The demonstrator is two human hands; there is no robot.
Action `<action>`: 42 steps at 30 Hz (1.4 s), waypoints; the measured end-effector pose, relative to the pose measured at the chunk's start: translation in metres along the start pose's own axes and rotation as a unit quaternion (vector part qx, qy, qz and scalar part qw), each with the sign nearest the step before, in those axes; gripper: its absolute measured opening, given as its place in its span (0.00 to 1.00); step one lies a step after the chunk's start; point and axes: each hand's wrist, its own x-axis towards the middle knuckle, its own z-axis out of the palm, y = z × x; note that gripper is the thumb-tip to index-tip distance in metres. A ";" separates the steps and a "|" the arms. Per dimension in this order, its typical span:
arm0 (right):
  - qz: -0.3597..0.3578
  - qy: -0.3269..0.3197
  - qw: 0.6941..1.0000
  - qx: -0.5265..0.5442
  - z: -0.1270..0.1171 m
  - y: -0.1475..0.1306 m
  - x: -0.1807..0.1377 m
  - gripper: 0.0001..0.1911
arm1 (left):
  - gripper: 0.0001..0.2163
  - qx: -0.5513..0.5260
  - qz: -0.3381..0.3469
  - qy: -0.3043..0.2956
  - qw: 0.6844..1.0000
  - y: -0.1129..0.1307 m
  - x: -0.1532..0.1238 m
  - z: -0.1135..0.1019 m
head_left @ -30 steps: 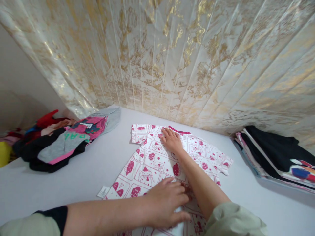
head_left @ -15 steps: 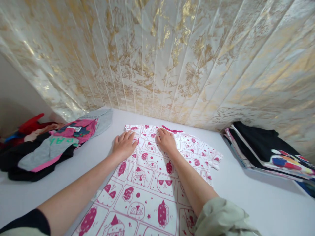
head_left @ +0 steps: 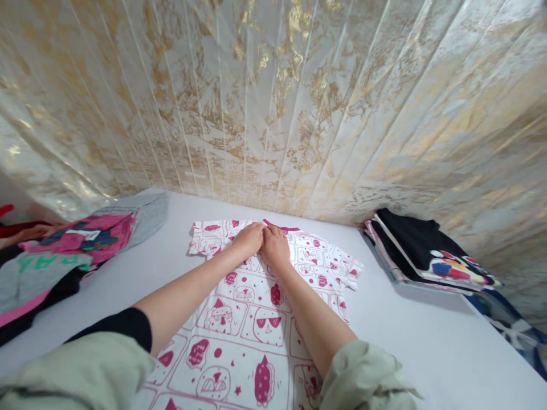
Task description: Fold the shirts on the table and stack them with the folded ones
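Observation:
A white short-sleeved shirt with magenta cartoon prints and a magenta neckline lies spread on the white surface, its neck end away from me. My left hand rests palm down on the shirt just below the neckline, its fingertips touching my right hand. Beside it, my right hand also lies on the fabric, its fingers bent a little. Both hands look laid on the cloth rather than closed round it, though the fingertips are partly hidden. Both of the shirt's sleeves show, out to either side.
A loose heap of clothes, grey, pink and black, lies at the left. On the right stands a folded stack of clothes with a black garment on top, and a dark blue patterned cloth near it. A gold-and-white curtain hangs behind.
My left hand has moved right, from the shirt's left shoulder to beside my right hand, uncovering the left sleeve. The right hand stays near the neckline. The view has shifted to the right.

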 end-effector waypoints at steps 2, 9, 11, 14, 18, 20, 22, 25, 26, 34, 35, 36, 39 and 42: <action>0.003 0.001 1.000 0.007 0.001 0.002 0.002 0.22 | 0.20 0.003 -0.006 0.014 1.000 -0.002 0.011 0.014; 0.025 -0.007 1.000 -0.003 0.010 0.006 -0.001 0.24 | 0.23 0.058 -0.009 0.017 0.998 -0.019 0.011 0.034; 0.042 -0.023 0.999 -0.007 0.011 0.014 -0.005 0.26 | 0.24 0.056 -0.016 0.010 0.998 -0.019 0.012 0.034; 0.060 -0.050 0.997 -0.012 0.005 0.035 -0.012 0.30 | 0.25 0.053 -0.028 -0.001 0.998 -0.017 0.012 0.033; 0.096 -0.076 0.992 -0.035 -0.009 0.074 -0.022 0.32 | 0.26 0.050 -0.027 -0.013 0.998 -0.015 0.011 0.031; 0.106 -0.077 0.990 -0.048 -0.014 0.090 -0.026 0.33 | 0.27 0.051 -0.027 -0.016 0.998 -0.014 0.011 0.030; 0.112 -0.073 0.989 -0.059 -0.016 0.099 -0.029 0.33 | 0.27 0.055 -0.031 -0.020 0.998 -0.014 0.011 0.029; 0.115 -0.067 0.989 -0.066 -0.017 0.104 -0.030 0.33 | 0.27 0.064 -0.034 -0.023 0.997 -0.014 0.012 0.030; 0.114 -0.066 0.989 -0.066 -0.017 0.104 -0.031 0.33 | 0.27 0.066 -0.033 -0.022 0.997 -0.014 0.012 0.031; 0.104 -0.064 0.990 -0.075 -0.014 0.106 -0.029 0.32 | 0.27 0.075 -0.028 -0.011 0.997 -0.017 0.013 0.034; 0.104 -0.065 0.990 -0.074 -0.014 0.107 -0.029 0.32 | 0.27 0.074 -0.028 -0.011 0.997 -0.017 0.013 0.034; 0.103 -0.065 0.990 -0.074 -0.014 0.107 -0.029 0.32 | 0.27 0.074 -0.028 -0.012 0.997 -0.017 0.014 0.034; 0.100 -0.069 0.990 -0.071 -0.015 0.107 -0.027 0.32 | 0.28 0.070 -0.028 -0.016 0.997 -0.017 0.015 0.034; 0.097 -0.073 0.990 -0.068 -0.017 0.108 -0.025 0.31 | 0.28 0.066 -0.032 -0.022 0.997 -0.017 0.017 0.033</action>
